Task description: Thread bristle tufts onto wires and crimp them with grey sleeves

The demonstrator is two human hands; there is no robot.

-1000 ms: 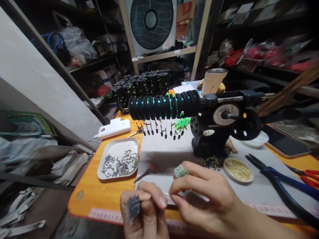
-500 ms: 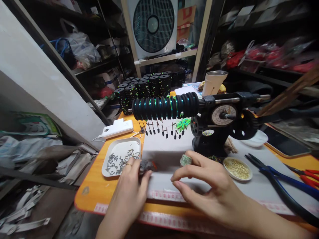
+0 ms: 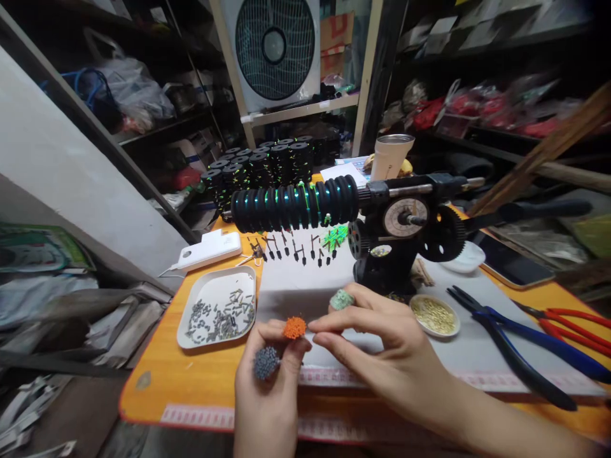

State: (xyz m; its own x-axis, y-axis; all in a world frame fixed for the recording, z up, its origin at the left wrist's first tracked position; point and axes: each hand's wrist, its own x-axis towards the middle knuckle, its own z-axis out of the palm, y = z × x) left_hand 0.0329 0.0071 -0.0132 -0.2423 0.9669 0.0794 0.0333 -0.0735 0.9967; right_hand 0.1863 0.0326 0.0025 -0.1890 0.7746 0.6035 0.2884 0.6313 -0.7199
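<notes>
My left hand [image 3: 272, 381] is closed round two bundles of small beads or pin heads, an orange one [image 3: 294, 327] at the fingertips and a dark grey one [image 3: 266, 363] lower down. My right hand [image 3: 382, 343] has its thumb and forefinger nearly together beside the orange bundle; anything between them is too small to make out. A pale green bundle [image 3: 342, 299] is held between other fingers of that hand. Behind both hands, a black roller [image 3: 293, 205] with blue and green bands sits on a geared machine [image 3: 405, 219]. Small dark pieces [image 3: 296, 251] hang below the roller.
A white tray [image 3: 217, 277] of small metal parts lies left. Right are a dish [image 3: 434, 316] of gold bits, blue pliers [image 3: 506, 337], red-handled pliers [image 3: 573, 327] and a phone [image 3: 513, 257]. Black spools [image 3: 267, 168], a cup [image 3: 390, 158] and a power strip [image 3: 210, 250] stand behind.
My left hand has moved right, away from the tray, and turned, bringing the orange and grey bundles into clear view beside my right fingertips. The whole view has shifted slightly.
</notes>
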